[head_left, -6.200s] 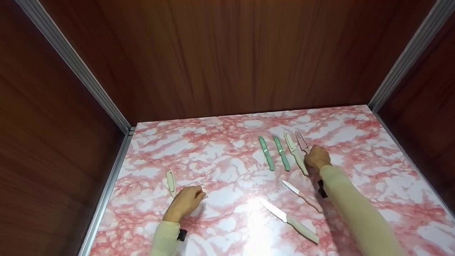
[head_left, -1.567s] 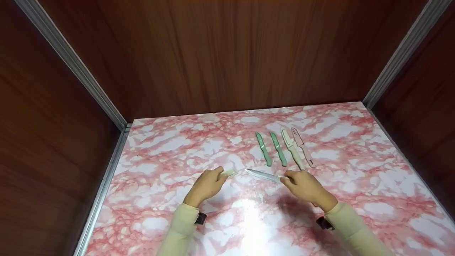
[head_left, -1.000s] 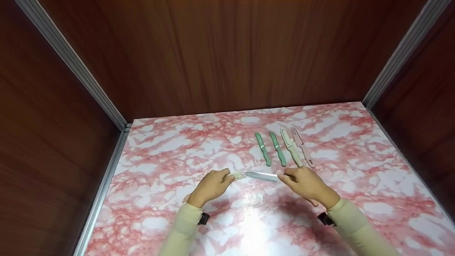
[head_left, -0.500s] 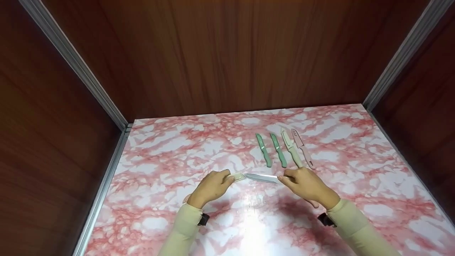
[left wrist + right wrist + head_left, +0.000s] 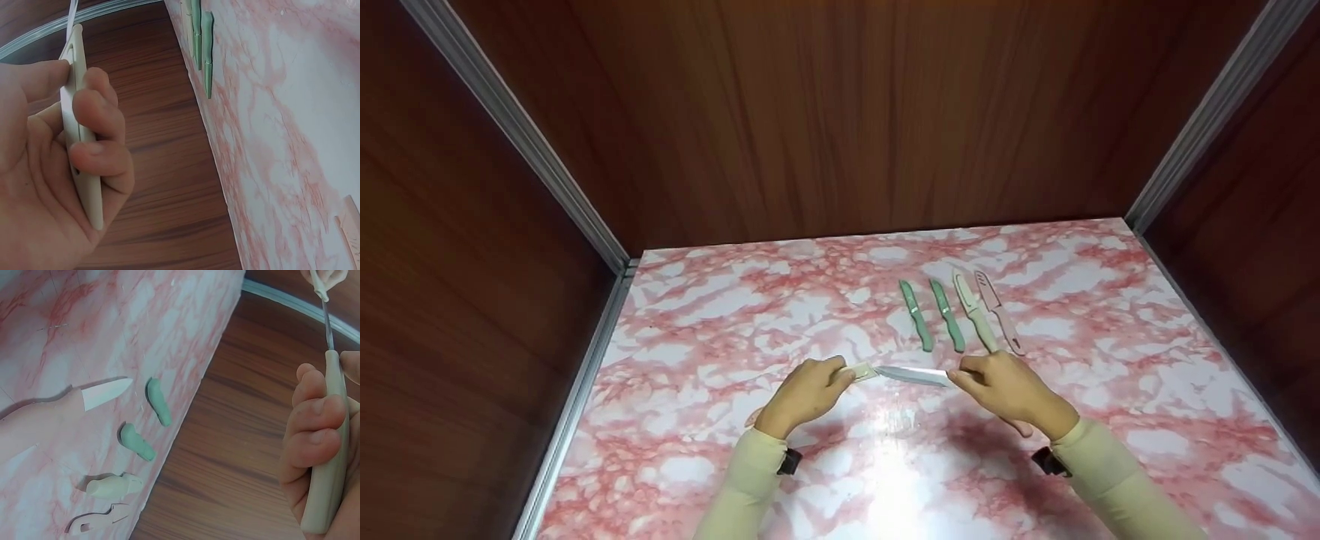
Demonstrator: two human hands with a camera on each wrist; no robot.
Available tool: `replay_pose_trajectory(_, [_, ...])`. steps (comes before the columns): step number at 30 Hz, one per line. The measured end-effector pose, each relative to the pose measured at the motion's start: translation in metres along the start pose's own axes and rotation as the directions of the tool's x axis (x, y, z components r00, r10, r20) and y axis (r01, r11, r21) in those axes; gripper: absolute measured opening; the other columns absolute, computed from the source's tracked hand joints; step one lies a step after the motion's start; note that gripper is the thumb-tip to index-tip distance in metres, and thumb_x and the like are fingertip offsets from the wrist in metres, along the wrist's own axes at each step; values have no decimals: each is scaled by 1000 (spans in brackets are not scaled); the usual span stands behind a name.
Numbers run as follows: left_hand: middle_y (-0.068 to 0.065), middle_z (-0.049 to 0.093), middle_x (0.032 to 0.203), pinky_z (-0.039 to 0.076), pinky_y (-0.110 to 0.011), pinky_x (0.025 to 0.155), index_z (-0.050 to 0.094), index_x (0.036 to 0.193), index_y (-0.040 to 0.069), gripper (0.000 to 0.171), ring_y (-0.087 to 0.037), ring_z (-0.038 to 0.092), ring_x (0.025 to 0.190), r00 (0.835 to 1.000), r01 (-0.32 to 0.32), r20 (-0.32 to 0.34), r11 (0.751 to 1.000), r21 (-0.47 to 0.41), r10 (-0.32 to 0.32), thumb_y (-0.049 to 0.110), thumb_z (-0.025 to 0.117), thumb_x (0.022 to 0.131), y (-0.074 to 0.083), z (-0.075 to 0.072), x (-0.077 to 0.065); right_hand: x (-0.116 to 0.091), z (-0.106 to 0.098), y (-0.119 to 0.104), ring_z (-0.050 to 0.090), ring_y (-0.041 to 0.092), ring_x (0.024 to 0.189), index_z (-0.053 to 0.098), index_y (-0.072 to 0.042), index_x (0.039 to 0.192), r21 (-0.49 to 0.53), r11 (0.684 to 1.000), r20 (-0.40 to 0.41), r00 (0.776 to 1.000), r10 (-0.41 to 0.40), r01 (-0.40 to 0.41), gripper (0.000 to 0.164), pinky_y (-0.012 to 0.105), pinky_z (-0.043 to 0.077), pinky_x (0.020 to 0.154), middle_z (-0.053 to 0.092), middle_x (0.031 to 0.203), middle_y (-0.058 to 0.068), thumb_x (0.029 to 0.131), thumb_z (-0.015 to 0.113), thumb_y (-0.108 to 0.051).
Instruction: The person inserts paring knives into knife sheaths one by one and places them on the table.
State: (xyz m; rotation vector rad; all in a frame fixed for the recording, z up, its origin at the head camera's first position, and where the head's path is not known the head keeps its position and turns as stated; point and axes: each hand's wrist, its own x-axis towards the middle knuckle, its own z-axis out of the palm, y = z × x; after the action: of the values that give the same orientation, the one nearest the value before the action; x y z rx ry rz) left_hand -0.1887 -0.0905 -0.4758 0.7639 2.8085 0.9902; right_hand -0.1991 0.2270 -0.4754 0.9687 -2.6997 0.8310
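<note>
My left hand point(image 5: 806, 394) grips a cream blade sheath point(image 5: 79, 112), its fingers curled round it in the left wrist view. A cream-handled knife is held in my right hand point(image 5: 1009, 390), fingers wrapped about the handle point(image 5: 329, 455). Its bare steel blade point(image 5: 915, 375) points left, and the tip meets the sheath's mouth, above the table. How far the tip sits inside, I cannot tell. Beneath my right hand lies a pink-handled knife point(image 5: 45, 419) with its blade bare. A pink sheath point(image 5: 350, 230), partly hidden by my left wrist in the head view, lies on the table.
Farther back on the pink marbled table point(image 5: 720, 315) lie two green knives point(image 5: 916, 315) point(image 5: 947, 315), a cream sheathed knife point(image 5: 975, 311) and a pink one point(image 5: 999, 311), side by side. Brown wood panels point(image 5: 840, 120) stand behind and at both sides.
Earlier the cream knife and sheath lay on the table while my right hand was at the back-row pink knife. Both are now held; since 1.6 s ago the sheath has moved right to the blade tip.
</note>
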Motion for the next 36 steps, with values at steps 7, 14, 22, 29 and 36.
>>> replay_pose_trajectory(7, [7, 33, 55, 26, -22, 44, 46, 74, 16, 24, -6, 25, 44, 1000, -27, -14, 1000, 8, 27, 29, 41, 94, -1, 0, -1, 0, 1, 0, 25, 0, 43, 48, -27, 66, 1, 1000, 3, 1000, 0, 0, 23, 23, 28, 44, 30, 51, -15, 87, 52, -35])
replay_pose_trajectory(14, [8, 32, 55, 26, -22, 44, 45, 72, 15, 24, -6, 26, 45, 1000, -20, -15, 1000, 2, 20, 28, 43, 93, -1, 1, -1, 2, 1, -2, 23, 1, 43, 46, -25, 64, -6, 1000, 5, 1000, 10, -10, 26, 22, 25, 41, 28, 52, -14, 87, 52, -35])
replay_pose_trajectory(22, [8, 31, 55, 26, -22, 45, 44, 70, 17, 25, -5, 27, 45, 1000, -11, -26, 999, 36, 12, 29, 44, 92, -1, 0, -2, 5, 1, -3, 23, 1, 43, 46, -25, 63, -21, 1000, 9, 1000, 5, -5, 27, 22, 25, 41, 27, 52, -14, 88, 52, -35])
replay_pose_trajectory(29, [8, 32, 54, 26, -22, 44, 45, 71, 16, 25, -6, 26, 45, 999, -24, -30, 999, 32, 25, 29, 43, 93, -1, 0, -2, 6, 1, -2, 22, 0, 43, 44, -26, 61, -18, 1000, 2, 1000, -3, 3, 29, 22, 24, 41, 26, 52, -14, 88, 52, -35])
replay_pose_trajectory(36, [8, 30, 54, 25, -22, 44, 45, 71, 15, 25, -6, 26, 45, 999, -31, -18, 999, 38, 32, 29, 44, 92, -1, 0, -2, 8, 1, -1, 25, 0, 43, 44, -27, 63, -26, 1000, -1, 1000, -12, 12, 28, 22, 26, 40, 27, 51, -15, 88, 50, -38])
